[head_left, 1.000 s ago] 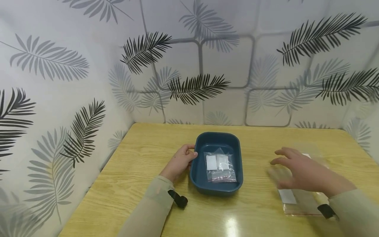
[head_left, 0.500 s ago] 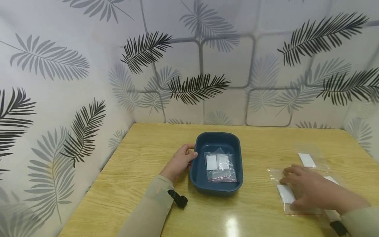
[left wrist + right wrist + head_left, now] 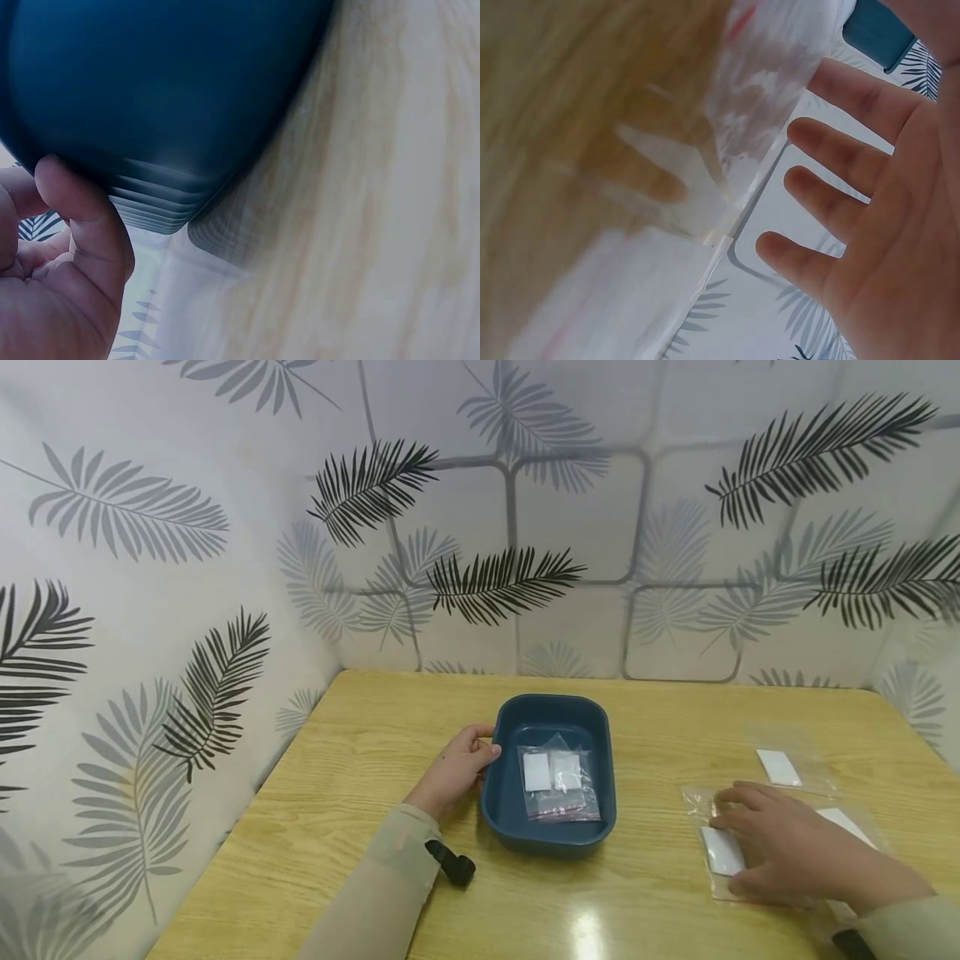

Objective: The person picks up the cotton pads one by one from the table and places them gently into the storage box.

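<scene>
Your left hand [image 3: 456, 768] had thumb and fingers clamped on the left rim of the blue tray [image 3: 551, 845], small bags [image 3: 567, 772] lying inside. Your right hand [image 3: 798, 843], fingers apart, was over a clear bag [image 3: 699, 802] on the table [image 3: 337, 768] (contact: could not tell).

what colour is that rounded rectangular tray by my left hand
The tray is dark blue, clearest in the head view.
</scene>
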`<state>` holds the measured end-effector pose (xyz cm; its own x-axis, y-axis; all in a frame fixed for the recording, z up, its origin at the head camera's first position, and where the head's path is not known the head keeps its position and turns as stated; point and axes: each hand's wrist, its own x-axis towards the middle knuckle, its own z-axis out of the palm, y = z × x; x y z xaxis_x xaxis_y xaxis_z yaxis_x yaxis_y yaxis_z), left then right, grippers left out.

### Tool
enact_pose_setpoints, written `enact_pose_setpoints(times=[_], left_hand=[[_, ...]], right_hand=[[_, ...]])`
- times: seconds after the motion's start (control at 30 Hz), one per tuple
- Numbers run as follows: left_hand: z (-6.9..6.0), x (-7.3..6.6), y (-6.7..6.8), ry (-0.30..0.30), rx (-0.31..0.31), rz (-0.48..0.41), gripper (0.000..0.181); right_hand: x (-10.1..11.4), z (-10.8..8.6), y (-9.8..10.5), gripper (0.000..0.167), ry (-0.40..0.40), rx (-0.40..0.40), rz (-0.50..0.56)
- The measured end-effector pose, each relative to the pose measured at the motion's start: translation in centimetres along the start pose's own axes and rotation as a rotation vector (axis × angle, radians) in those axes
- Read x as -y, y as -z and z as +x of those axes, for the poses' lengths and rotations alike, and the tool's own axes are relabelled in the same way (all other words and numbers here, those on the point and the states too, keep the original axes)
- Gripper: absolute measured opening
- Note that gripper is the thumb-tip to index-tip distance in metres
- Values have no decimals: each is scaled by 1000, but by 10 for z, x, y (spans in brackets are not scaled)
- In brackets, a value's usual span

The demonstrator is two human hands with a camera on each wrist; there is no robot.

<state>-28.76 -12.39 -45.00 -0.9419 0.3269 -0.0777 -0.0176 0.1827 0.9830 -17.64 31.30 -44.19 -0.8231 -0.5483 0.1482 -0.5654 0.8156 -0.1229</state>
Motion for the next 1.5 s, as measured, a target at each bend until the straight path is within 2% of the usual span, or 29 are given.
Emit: enact_pose_setpoints(times=[0.47, 0.73, 1.0, 1.27, 1.5], left_hand=[[0, 1, 0, -9, 11, -2, 44], [-1, -1, 0, 14, 0, 16, 42], [-1, -1, 0, 1, 6, 13, 42], [-1, 0, -1, 2, 0, 0, 42], [-1, 0, -1, 1, 4, 9, 43]], right_hand=[[2, 5, 1, 55, 2, 2, -14], [6, 9, 2, 60, -26, 33, -36], [10, 13, 3, 62, -42, 41, -70], [11, 16, 3, 58, -8, -3, -78], [8, 21, 3, 37, 50, -73, -86]])
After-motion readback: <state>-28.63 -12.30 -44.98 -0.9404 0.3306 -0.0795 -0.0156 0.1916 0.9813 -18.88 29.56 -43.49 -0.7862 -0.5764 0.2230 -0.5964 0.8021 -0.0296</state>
